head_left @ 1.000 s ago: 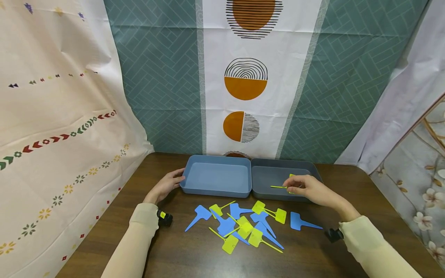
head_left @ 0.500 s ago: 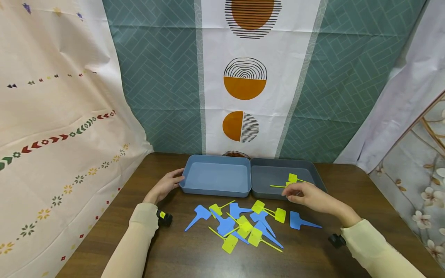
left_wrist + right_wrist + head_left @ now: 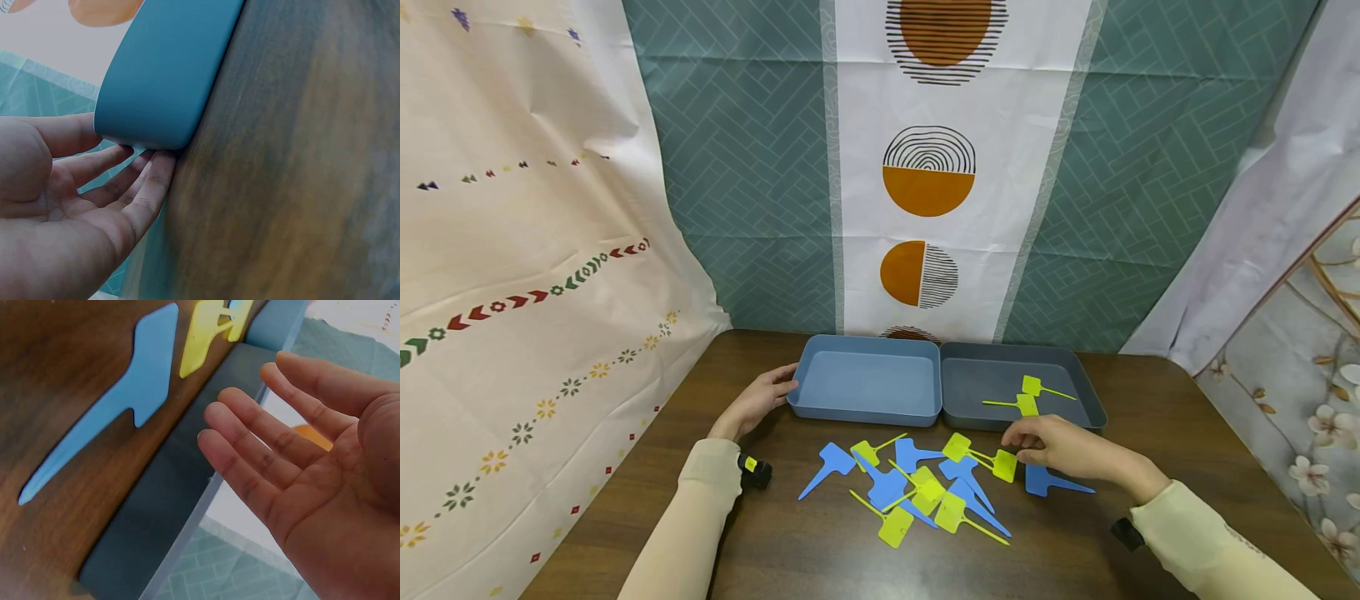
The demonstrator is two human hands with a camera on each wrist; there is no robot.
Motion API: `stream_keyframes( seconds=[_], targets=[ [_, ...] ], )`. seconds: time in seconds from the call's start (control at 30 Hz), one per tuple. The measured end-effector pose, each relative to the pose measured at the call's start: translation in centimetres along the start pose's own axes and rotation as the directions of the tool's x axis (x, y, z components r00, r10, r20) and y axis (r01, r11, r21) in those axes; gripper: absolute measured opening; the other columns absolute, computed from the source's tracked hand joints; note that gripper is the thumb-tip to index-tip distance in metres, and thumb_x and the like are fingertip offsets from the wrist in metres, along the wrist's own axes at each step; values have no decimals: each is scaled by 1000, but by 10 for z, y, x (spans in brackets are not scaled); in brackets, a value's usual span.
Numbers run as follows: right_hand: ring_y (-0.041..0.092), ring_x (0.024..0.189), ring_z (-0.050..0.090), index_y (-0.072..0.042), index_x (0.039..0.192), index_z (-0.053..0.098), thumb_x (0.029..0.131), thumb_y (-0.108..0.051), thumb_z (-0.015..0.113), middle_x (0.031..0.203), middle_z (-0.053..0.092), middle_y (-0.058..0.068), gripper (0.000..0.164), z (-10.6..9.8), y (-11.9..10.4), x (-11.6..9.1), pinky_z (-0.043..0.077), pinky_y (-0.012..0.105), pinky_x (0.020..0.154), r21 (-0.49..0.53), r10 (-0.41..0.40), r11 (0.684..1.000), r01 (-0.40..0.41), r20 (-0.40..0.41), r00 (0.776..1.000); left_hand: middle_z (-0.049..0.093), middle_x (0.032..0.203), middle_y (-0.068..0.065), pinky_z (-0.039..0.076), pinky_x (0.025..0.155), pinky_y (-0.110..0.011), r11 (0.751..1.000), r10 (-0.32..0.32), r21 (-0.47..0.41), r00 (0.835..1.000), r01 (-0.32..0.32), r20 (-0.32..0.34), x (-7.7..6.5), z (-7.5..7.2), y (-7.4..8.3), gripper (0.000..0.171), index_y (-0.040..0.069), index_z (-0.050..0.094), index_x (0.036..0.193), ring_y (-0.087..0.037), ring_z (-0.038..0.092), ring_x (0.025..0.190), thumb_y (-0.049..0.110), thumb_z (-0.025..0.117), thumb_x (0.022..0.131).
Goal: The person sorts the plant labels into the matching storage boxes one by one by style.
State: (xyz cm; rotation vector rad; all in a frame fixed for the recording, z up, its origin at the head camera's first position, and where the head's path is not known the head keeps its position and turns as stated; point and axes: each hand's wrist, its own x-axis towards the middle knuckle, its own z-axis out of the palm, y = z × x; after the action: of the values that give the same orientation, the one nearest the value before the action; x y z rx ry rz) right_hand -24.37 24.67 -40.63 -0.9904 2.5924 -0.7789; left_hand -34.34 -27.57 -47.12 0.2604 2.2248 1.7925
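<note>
My left hand touches the left end of the light blue tray with its fingertips. In the left wrist view, its relaxed fingers rest against the outer wall of that tray. My right hand is over the table just in front of the dark grey tray, holding nothing. Its fingers are loosely extended in the right wrist view. Nearest its fingertips are a yellow plant label and a blue plant label, partly hidden by the hand. Two yellow plant labels lie in the dark grey tray.
Several yellow and blue plant labels lie loosely overlapped on the wooden table in front of the trays. A single blue label lies at their left. The two trays stand side by side before a patterned curtain.
My right hand has let go of a yellow plant label in the dark grey tray and moved back toward the labels on the table. My left hand stays at the blue tray.
</note>
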Motion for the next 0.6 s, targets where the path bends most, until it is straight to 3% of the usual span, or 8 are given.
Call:
stream_keyframes(
  seconds=[0.23, 0.43, 0.6],
  targets=[
    [27, 105, 66, -6, 127, 69, 96, -12, 76, 119, 67, 4, 32, 14, -4, 1, 58, 41, 85, -113, 33, 993, -32, 5, 999, 19, 168, -29, 26, 123, -59, 1000, 7, 6, 1000, -7, 5, -1, 0, 0, 57, -6, 19, 163, -45, 30, 151, 8, 41, 112],
    [21, 103, 65, -9, 129, 68, 94, -17, 78, 121, 63, 1, 38, 25, -7, 1, 57, 40, 85, -204, 57, 977, -59, -16, 998, 19, 168, -30, 26, 123, -59, 1000, 9, 10, 1000, -10, 5, -1, 0, 0, 57, -6, 19, 163, -46, 30, 151, 8, 40, 112],
    [13, 91, 58, -9, 131, 66, 93, -20, 80, 111, 60, -4, 41, 33, -7, 3, 53, 33, 76, -248, 60, 966, -70, -50, 997, 20, 167, -30, 26, 123, -59, 1000, 7, 2, 1000, -7, -1, -1, 0, 0, 57, -7, 19, 163, -45, 30, 151, 7, 40, 112]
  ],
)
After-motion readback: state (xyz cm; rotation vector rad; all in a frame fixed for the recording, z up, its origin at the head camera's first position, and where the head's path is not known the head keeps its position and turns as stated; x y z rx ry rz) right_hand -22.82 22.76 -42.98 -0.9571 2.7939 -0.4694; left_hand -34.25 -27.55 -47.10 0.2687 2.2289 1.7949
